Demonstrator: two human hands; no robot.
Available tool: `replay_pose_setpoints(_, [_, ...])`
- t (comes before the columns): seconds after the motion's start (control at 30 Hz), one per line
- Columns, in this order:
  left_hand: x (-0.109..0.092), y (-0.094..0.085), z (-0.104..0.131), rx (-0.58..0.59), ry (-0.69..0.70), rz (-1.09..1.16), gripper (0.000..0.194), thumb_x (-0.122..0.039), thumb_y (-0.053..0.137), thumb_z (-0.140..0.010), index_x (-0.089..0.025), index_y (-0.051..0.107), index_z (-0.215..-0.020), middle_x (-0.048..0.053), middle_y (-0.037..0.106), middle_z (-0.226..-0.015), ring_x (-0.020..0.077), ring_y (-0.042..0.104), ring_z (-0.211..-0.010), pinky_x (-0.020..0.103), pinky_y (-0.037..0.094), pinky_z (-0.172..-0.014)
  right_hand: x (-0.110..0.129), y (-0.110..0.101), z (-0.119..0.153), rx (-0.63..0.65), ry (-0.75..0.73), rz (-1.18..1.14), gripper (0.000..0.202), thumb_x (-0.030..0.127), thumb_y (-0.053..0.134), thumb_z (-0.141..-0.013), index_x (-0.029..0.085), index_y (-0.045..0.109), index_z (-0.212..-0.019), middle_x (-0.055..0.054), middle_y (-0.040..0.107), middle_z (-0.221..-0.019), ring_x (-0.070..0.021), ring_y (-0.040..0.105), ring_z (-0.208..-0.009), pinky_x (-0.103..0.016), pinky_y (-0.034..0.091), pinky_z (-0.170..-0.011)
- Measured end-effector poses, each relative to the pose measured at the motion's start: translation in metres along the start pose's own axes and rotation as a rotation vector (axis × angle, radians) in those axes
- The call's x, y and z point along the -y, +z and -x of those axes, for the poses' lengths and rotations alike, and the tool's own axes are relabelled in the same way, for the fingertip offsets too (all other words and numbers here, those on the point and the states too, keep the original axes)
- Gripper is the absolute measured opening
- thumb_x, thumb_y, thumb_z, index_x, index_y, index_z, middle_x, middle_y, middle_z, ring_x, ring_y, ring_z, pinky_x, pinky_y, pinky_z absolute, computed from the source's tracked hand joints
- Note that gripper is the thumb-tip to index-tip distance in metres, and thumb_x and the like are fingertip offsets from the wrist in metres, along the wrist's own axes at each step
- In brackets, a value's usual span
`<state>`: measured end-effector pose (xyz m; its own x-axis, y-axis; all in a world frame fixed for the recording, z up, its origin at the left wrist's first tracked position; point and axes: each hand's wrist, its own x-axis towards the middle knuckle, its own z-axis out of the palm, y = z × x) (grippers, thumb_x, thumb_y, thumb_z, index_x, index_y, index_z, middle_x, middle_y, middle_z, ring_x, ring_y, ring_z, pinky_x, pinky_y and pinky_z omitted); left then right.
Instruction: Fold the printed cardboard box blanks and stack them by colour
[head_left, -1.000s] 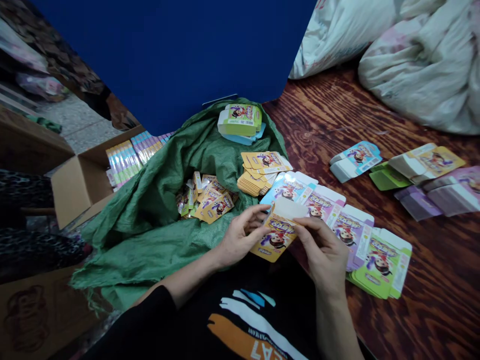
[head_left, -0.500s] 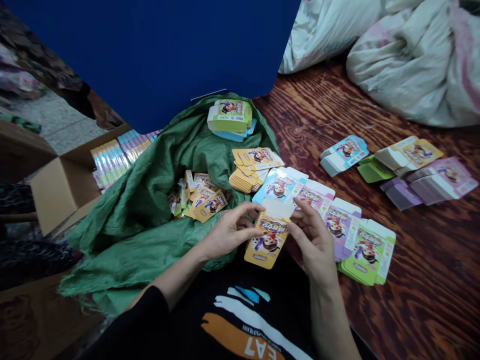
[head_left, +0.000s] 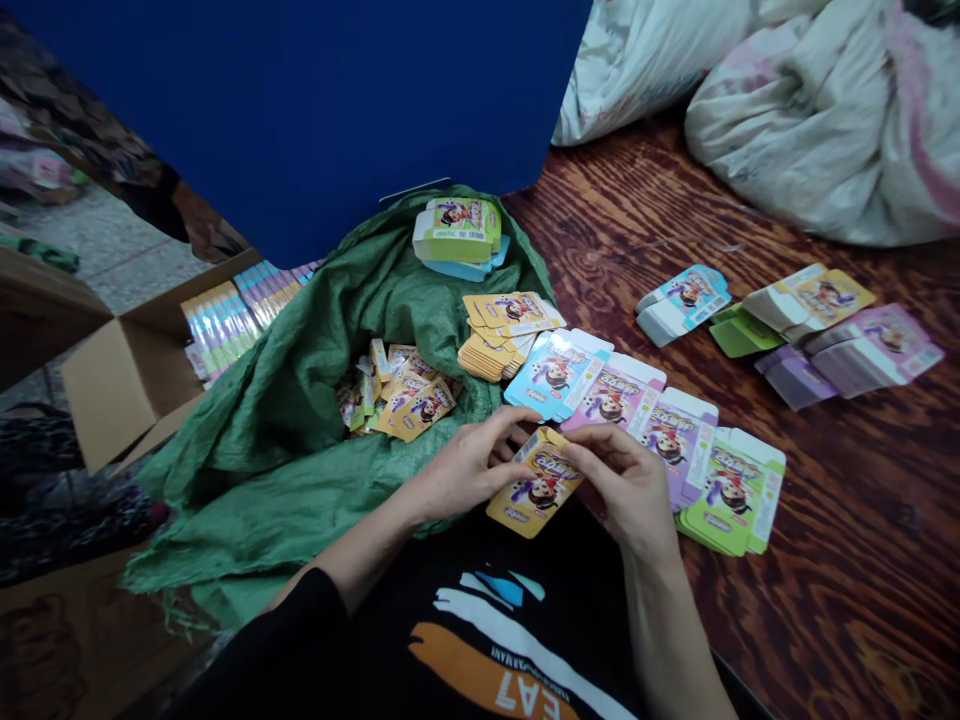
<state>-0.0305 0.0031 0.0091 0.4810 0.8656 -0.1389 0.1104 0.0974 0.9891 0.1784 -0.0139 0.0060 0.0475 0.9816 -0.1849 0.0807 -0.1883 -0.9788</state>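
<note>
Small yellow carton [head_left: 534, 483] — cartoon-printed, tilted, held aloft.

Dark wood table [head_left: 825, 560] — flat carton stacks [head_left: 652, 420] in a row (several colours), green sack [head_left: 300, 430], white bundles [head_left: 817, 130].

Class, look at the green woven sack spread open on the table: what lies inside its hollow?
Inside the green sack lies a loose heap of small yellow packets. Whatever sits beneath that heap, or under the sack's folds, is covered.

Both hands, the left hand [head_left: 469, 470] and the right hand [head_left: 626, 480], pinch a small yellow box [head_left: 534, 485] above a green sack [head_left: 300, 420]; flat box stacks [head_left: 660, 440] lie beside on the wooden table [head_left: 862, 520].
</note>
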Motion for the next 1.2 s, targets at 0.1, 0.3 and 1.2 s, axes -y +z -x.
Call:
replay_pose_setpoints(0.1, [0.0,-0.002,0.002,0.036,0.016,0.013,0.053,-0.023,0.073,-0.088,-0.025,0.055,-0.138,0.004,0.071,-0.109,0.0148,0.068,-0.083,0.027,0.056,-0.075,0.003,0.0,0.0,-0.024,0.016,-0.031,0.028,0.046,0.085,-0.076,0.019,0.077,-0.08,-0.004,0.075,-0.073,-0.0166,0.068,-0.063,-0.027,0.056,-0.059])
replay_pose_setpoints(0.3, [0.007,-0.003,0.006,0.068,0.009,0.11,0.065,-0.024,0.074,-0.087,-0.027,0.052,-0.148,0.003,0.069,-0.103,0.0141,0.067,-0.081,0.026,0.055,-0.074,0.013,-0.003,-0.001,0.099,-0.07,0.047,0.022,0.043,0.082,-0.08,0.021,0.078,-0.077,-0.005,0.077,-0.079,-0.0186,0.07,-0.072,-0.029,0.057,-0.066])
replay_pose_setpoints(1.2, [-0.016,-0.134,0.027,-0.567,-0.17,-0.896,0.059,-0.043,0.054,-0.094,-0.016,0.056,-0.145,0.017,0.053,-0.153,0.0362,0.05,-0.141,0.054,0.04,-0.118,0.011,-0.012,-0.054,-0.018,-0.556,0.946,0.044,0.038,0.063,-0.096,0.022,0.065,-0.137,-0.015,0.071,-0.123,-0.0339,0.061,-0.114,-0.051,0.05,-0.097])
